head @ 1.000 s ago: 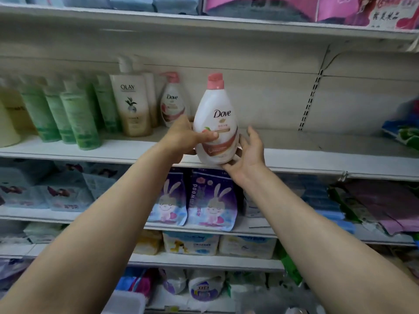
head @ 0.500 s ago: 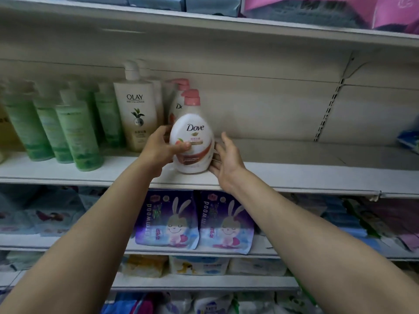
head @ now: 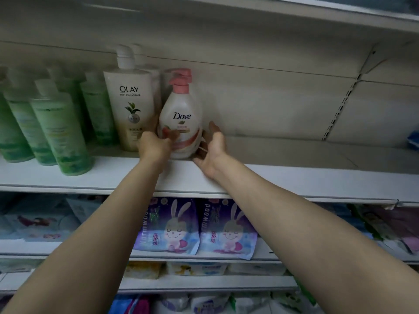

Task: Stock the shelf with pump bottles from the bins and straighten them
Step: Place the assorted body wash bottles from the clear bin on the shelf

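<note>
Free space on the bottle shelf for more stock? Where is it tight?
Bare board runs right of the Dove bottle and right hand to the blue pack at the frame edge. The front strip of the shelf is bare too. Left is crowded: Olay bottle against the Dove, then green bottles.

Below your arms: two purple rabbit pouches point(head: 195, 225) side by side on lower shelf, upright. Pale packets point(head: 36, 220) to their left, blurred. White boxed packs point(head: 195, 268) one tier down. Pink-purple bags point(head: 390, 225) far right.
</note>
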{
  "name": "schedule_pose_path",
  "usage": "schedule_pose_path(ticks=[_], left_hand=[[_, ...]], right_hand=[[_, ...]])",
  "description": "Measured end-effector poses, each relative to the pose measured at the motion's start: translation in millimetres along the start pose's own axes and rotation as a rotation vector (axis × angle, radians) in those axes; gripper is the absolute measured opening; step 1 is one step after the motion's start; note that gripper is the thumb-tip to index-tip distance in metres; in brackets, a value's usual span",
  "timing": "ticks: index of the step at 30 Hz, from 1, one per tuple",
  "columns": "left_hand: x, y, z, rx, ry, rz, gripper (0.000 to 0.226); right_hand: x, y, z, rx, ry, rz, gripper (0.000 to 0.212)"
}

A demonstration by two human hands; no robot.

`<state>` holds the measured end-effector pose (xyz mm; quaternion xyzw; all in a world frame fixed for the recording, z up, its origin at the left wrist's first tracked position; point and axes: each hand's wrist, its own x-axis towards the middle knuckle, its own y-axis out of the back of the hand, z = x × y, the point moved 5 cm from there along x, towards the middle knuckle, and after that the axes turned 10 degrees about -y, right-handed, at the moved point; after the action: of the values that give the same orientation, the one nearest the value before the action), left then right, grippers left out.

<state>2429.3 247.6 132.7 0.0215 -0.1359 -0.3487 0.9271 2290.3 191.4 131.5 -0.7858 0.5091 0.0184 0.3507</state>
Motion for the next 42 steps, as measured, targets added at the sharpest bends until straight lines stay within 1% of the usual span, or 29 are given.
schedule_pose_path(ticks=[3,5,8,10,11,13,14,16,18,20,23,25,28,33,35,37,39,41,42], left_hand=[[3,-4,-1,0.039,0.005,0.083,0.048],[4,-8,-2,0.021,0.032,0.102,0.045],[1,-10,-1,0.082,0.046,0.132,0.034],[-6,-11,2,0.123,0.051,0.137,0.032],[-11,-12,6,0.147,0.046,0.136,0.035],[-26,-17,18,0.187,0.018,0.145,0.053],[-36,-20,25,0.186,-0.016,0.161,0.061],[-57,-29,41,0.119,-0.127,0.199,0.070],[-79,-44,54,-0.022,-0.196,0.189,0.075],[-102,-64,60,-0.216,-0.145,0.108,0.073],[-140,-97,62,-0.494,0.026,-0.038,0.064],[-168,-116,64,-0.594,0.093,-0.090,0.056],[-213,-142,66,-0.586,0.153,-0.114,0.055],[-298,-197,66,-0.620,0.215,-0.159,0.053],[-333,-221,62,-0.631,0.238,-0.180,0.049],[-367,-243,56,-0.637,0.270,-0.181,0.040],[-399,-260,49,-0.636,0.311,-0.172,0.027],[-432,-276,36,-0.612,0.350,-0.162,0.027],[-447,-282,28,-0.593,0.368,-0.159,0.030]], right_hand=[[7,-3,0,0.012,-0.003,-0.008,0.041],[8,-4,-1,0.033,-0.008,-0.013,0.041],[6,-4,-3,0.041,-0.023,-0.028,0.041],[3,1,-6,0.000,-0.016,-0.028,0.036],[0,5,-8,-0.025,-0.008,-0.019,0.032],[-6,17,-14,-0.069,0.019,0.010,0.029],[-11,25,-17,-0.097,0.038,0.019,0.035],[-21,42,-25,-0.141,0.083,0.030,0.052],[-35,61,-35,-0.173,0.139,0.022,0.058],[-51,82,-45,-0.223,0.165,0.013,0.061],[-79,116,-56,-0.301,0.161,-0.005,0.065],[-101,141,-64,-0.324,0.168,-0.014,0.061],[-137,182,-73,-0.343,0.174,-0.006,0.055],[-188,276,-80,-0.415,0.183,0.063,0.055],[-208,316,-78,-0.425,0.173,0.069,0.057],[-228,357,-75,-0.432,0.165,0.102,0.055],[-246,396,-70,-0.435,0.140,0.141,0.046],[-261,436,-61,-0.435,0.089,0.166,0.028],[-267,455,-56,-0.446,0.059,0.190,0.026]])
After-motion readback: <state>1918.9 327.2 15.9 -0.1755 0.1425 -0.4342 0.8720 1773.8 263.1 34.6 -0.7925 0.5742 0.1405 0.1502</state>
